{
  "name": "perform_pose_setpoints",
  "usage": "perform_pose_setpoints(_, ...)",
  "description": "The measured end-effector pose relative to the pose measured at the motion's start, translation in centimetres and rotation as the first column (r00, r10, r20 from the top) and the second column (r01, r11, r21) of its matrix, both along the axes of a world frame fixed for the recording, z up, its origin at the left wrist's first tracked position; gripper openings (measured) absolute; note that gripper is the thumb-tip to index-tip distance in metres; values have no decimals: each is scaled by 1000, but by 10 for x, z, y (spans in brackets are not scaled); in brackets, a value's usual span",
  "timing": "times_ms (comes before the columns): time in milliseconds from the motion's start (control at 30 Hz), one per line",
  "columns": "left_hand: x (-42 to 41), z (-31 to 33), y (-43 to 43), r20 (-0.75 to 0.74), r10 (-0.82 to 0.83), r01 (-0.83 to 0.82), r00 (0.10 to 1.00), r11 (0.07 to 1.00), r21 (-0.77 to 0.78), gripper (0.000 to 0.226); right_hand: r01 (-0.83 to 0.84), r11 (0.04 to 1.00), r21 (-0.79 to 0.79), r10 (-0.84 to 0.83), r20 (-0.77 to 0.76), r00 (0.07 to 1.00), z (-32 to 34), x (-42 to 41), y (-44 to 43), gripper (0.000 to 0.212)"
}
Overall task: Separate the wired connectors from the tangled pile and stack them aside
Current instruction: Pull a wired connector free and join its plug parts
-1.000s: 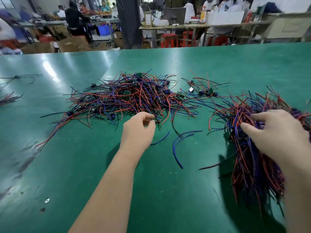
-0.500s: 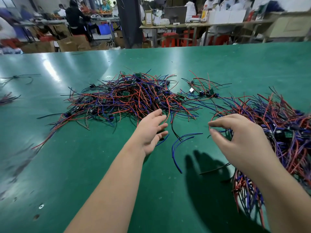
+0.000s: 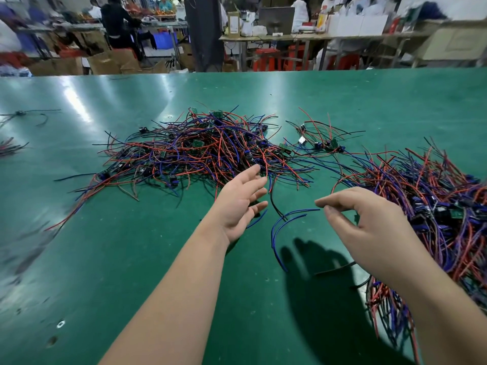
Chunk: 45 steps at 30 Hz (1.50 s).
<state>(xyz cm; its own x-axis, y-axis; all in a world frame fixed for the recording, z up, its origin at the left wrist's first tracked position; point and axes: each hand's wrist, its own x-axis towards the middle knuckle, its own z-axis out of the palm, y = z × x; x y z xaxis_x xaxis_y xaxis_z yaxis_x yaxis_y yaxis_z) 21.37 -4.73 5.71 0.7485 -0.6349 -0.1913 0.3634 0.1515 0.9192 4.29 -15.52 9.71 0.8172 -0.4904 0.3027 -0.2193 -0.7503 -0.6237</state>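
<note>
A tangled pile point(image 3: 200, 154) of red, blue and black wired connectors lies in the middle of the green table point(image 3: 131, 259). A second, denser heap of wired connectors point(image 3: 432, 206) sits at the right. My left hand point(image 3: 241, 204) is open, palm turned inward, its fingertips at the near edge of the tangled pile. My right hand point(image 3: 369, 227) hovers above the table left of the right heap, fingers loosely curved, thumb and forefinger apart, holding nothing. A few loose blue and black wires point(image 3: 279, 227) lie between the hands.
A small cluster of connectors point(image 3: 321, 143) lies between the two heaps. Stray wires point(image 3: 23, 114) and a small wire bundle point(image 3: 10, 147) rest at the table's far left. Beyond the table's far edge stand other workbenches, red stools, cartons and people.
My left hand has opened from a curled pose and reached to the pile's edge. My right hand has lifted off the right heap and moved left, holding nothing.
</note>
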Motion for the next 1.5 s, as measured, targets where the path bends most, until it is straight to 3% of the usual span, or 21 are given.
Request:
perform_pose_setpoints(133, 0, 0, 2, 30, 26, -27, 999, 999, 23, 39, -16, 1000, 9, 16, -13, 1000, -1, 1, 2, 17)
perform_pose_setpoints(233, -2, 11, 4, 60, 40, -38, 997, 998, -43, 36, -26, 999, 28, 26, -12, 1000, -4, 2, 2, 18)
perform_pose_setpoints(333, -11, 29, 10, 218, 51, -21, 975, 990, -138, 42, -10, 988, 154, 0, 63, 998, -4, 4, 1, 20)
perform_pose_setpoints(400, -22, 38, 15, 409, 6, 46, 913, 992, -118, 49, -39, 899, 437, -52, 194, 980, -1, 7, 1, 23)
perform_pose_setpoints(467, -36, 43, 21, 527, -139, 188, 839, 981, -40, 49, -135, 699, 702, -101, 285, 953, 3, 9, 1, 23)
perform_pose_setpoints(567, -51, 43, 27, 564, -408, 419, 718, 900, 117, 50, -249, 453, 856, -62, 308, 949, 3, 10, 0, 23)
perform_pose_setpoints(667, -55, 41, 30, 531, -578, 532, 620, 807, 258, 48, -275, 444, 853, 34, 291, 956, 0, 10, 3, 21)
perform_pose_setpoints(767, -54, 40, 32, 493, -614, 535, 616, 786, 311, 40, -243, 511, 824, 89, 231, 969, -4, 10, 6, 19)
perform_pose_setpoints(867, -50, 35, 33, 347, -560, 447, 752, 820, 357, 38, -218, 527, 821, 36, 235, 971, -7, 12, 6, 20)
perform_pose_setpoints(967, -42, 31, 32, 108, -428, 355, 897, 846, 399, 31, -289, 442, 849, -47, 344, 938, -6, 14, 6, 21)
perform_pose_setpoints(1000, -40, 30, 31, 28, -358, 323, 933, 871, 370, 23, -326, 410, 852, -64, 383, 921, -5, 13, 5, 19)
perform_pose_setpoints(1133, -34, 27, 23, -205, -124, 163, 971, 970, 183, 44, -426, 364, 828, 6, 455, 890, -1, 11, 9, 20)
perform_pose_setpoints(1267, -36, 25, 17, -217, 42, -30, 975, 998, 60, 39, -493, 364, 791, 92, 496, 864, -1, 12, 19, 23)
perform_pose_setpoints(1400, -33, 29, 16, -169, 288, -311, 943, 941, -132, 15, -540, 323, 777, 109, 536, 837, 0, 9, 19, 23)
perform_pose_setpoints(1500, -30, 32, 22, -114, 322, -342, 940, 891, -298, 22, -543, 323, 775, 135, 530, 837, 3, 7, 19, 22)
